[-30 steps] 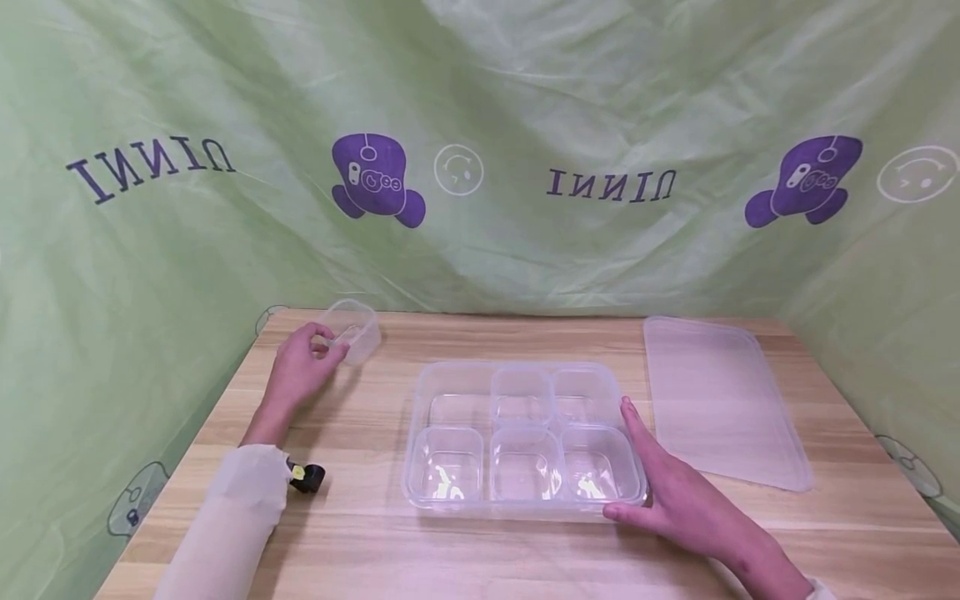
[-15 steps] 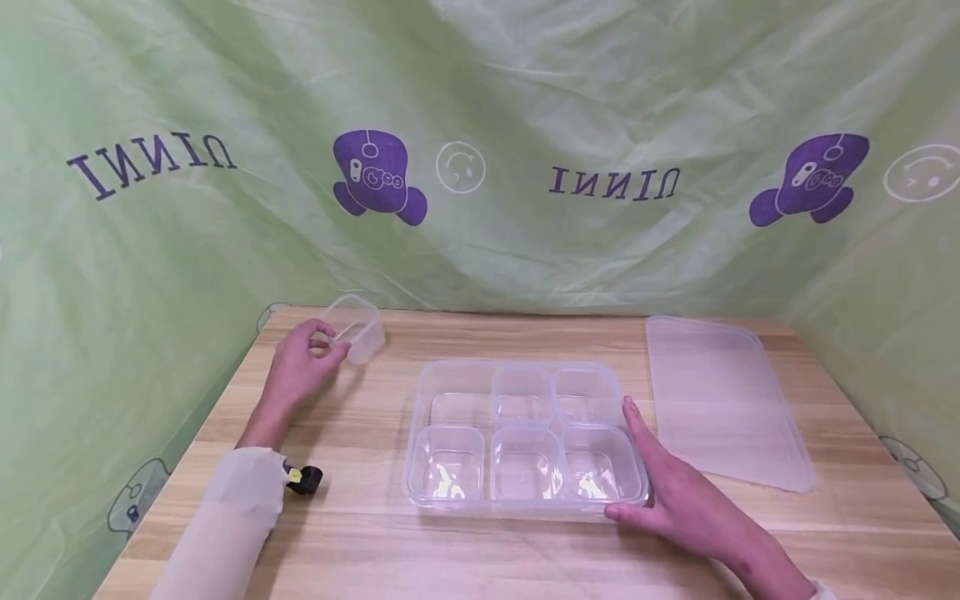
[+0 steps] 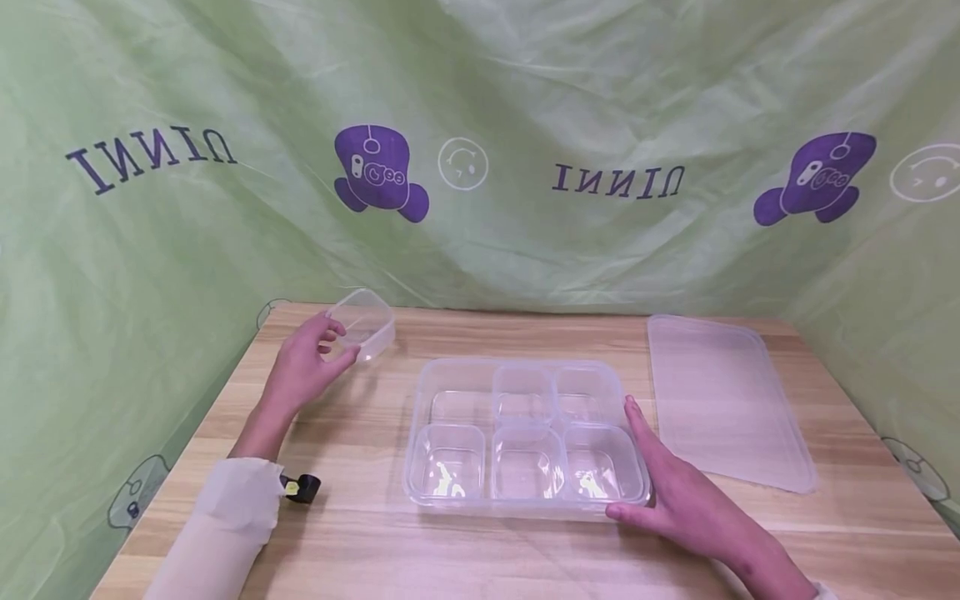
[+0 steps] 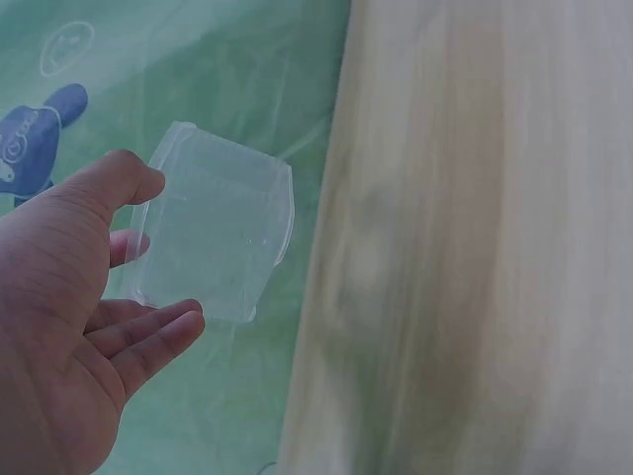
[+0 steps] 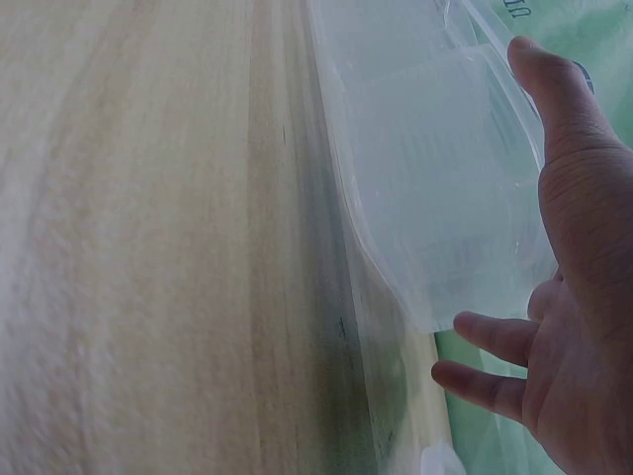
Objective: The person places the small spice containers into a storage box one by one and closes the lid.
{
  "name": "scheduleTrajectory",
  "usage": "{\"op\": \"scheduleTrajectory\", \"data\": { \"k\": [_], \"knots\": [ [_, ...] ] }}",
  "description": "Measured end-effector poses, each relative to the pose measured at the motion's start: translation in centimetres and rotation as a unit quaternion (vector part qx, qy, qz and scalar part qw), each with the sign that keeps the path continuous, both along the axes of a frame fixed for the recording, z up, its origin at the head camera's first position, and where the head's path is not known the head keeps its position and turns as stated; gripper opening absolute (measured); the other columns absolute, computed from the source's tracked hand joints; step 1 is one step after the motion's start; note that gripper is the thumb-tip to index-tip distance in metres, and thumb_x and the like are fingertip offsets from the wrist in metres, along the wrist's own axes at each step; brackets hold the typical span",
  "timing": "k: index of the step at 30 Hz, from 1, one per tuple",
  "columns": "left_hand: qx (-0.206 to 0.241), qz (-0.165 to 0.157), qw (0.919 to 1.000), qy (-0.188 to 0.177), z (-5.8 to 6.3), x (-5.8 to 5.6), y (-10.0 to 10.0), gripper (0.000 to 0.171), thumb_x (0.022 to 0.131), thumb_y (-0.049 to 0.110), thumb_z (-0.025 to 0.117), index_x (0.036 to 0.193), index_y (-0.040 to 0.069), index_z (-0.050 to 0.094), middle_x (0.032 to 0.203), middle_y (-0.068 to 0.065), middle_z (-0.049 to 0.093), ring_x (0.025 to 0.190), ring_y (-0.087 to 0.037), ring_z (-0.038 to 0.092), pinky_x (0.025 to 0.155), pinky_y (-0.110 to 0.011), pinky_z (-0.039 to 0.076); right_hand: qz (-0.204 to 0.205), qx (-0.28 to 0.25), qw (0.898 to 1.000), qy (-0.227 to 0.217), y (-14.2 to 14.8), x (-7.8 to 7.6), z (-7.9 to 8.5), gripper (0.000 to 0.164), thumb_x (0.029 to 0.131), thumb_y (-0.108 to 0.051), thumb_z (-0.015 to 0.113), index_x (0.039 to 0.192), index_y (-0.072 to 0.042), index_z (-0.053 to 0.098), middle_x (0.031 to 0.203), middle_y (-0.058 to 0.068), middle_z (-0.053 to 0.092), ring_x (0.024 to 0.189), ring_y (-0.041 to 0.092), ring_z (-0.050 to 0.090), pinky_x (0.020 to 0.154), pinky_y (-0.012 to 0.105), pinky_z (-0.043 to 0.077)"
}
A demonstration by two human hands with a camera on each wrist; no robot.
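Observation:
My left hand [image 3: 303, 362] pinches a small transparent plastic container [image 3: 367, 321] by its near left side, at the table's far left. In the left wrist view the thumb lies on one side of this container [image 4: 223, 223] and fingers show at its lower edge. My right hand [image 3: 686, 500] rests against the right end of a large transparent plastic box [image 3: 525, 507], thumb at the near corner and fingers stretched along the side. Several small inner containers [image 3: 450, 433] sit in the large box, along the front and at the back middle and back right.
A flat translucent lid [image 3: 727, 408] lies on the wooden table [image 3: 360, 542] at the right, behind the right hand. Green printed fabric [image 3: 510, 242] hangs behind and at both sides. A small black piece [image 3: 306, 489] sticks out by the left cuff.
My left hand has moved slightly to the right with the small container, which has turned and now shows more of its inside. The right hand and large box stay in place.

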State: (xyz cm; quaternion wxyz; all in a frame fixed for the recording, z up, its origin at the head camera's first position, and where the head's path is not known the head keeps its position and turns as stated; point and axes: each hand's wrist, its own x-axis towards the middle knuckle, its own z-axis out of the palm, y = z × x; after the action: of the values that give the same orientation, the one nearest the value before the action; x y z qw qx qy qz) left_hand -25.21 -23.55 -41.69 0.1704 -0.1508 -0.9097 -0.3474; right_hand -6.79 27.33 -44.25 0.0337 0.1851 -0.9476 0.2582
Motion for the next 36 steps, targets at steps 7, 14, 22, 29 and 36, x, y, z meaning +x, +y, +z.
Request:
{"op": "scheduleTrajectory", "data": {
  "k": [7,14,22,29,36],
  "knots": [
    [0.014,-0.016,0.9996,0.019,0.9,0.5,0.7,0.03,0.088,0.013,0.079,0.11,0.0,0.063,0.122,-0.021,0.065,0.095,-0.042,0.07,0.082,-0.055,0.059,0.002,-0.002,1.0,0.004,0.0,0.0,0.1,0.125,0.083,-0.057,0.081,0.166,-0.015,-0.003,0.169,0.014,0.018,0.139,0.036,0.045,0.104,0.059,0.043],
    [0.011,-0.032,0.9987,0.037,1.8,1.0,1.5,0.026,0.087,0.011,0.08,0.105,0.0,0.064,0.127,-0.02,0.063,0.096,-0.041,0.069,0.081,-0.052,0.059,-0.001,0.001,1.0,0.003,0.0,0.0,0.1,0.125,0.083,-0.058,0.081,0.166,-0.017,-0.003,0.169,0.012,0.018,0.14,0.035,0.044,0.109,0.044,0.041],
    [0.006,-0.049,0.9967,0.065,2.7,1.8,2.2,0.026,0.086,0.009,0.082,0.104,0.001,0.065,0.125,-0.021,0.064,0.098,-0.041,0.07,0.079,-0.048,0.061,0.001,-0.015,1.0,-0.003,0.1,0.0,0.0,0.125,0.083,-0.057,0.081,0.166,-0.017,-0.002,0.171,0.008,0.013,0.142,0.034,0.041,0.105,0.007,0.015],
    [-0.02,-0.054,0.9946,0.086,3.1,2.7,2.6,0.028,0.085,0.011,0.082,0.104,0.005,0.064,0.141,-0.026,0.056,0.09,-0.04,0.071,0.075,-0.05,0.061,0.0,-0.01,1.0,0.003,0.1,0.0,-0.1,0.125,0.082,-0.058,0.081,0.166,-0.018,-0.002,0.171,0.008,0.014,0.141,0.034,0.042,0.106,0.009,0.017],
    [-0.027,-0.058,0.9932,0.097,3.5,3.5,3.0,0.029,0.083,0.009,0.082,0.105,0.007,0.064,0.148,-0.025,0.051,0.087,-0.036,0.071,0.073,-0.048,0.061,-0.001,-0.002,1.0,0.006,0.1,0.0,-0.2,0.125,0.082,-0.06,0.081,0.166,-0.018,-0.002,0.17,0.008,0.015,0.14,0.033,0.044,0.108,0.015,0.023]
  ]
}}
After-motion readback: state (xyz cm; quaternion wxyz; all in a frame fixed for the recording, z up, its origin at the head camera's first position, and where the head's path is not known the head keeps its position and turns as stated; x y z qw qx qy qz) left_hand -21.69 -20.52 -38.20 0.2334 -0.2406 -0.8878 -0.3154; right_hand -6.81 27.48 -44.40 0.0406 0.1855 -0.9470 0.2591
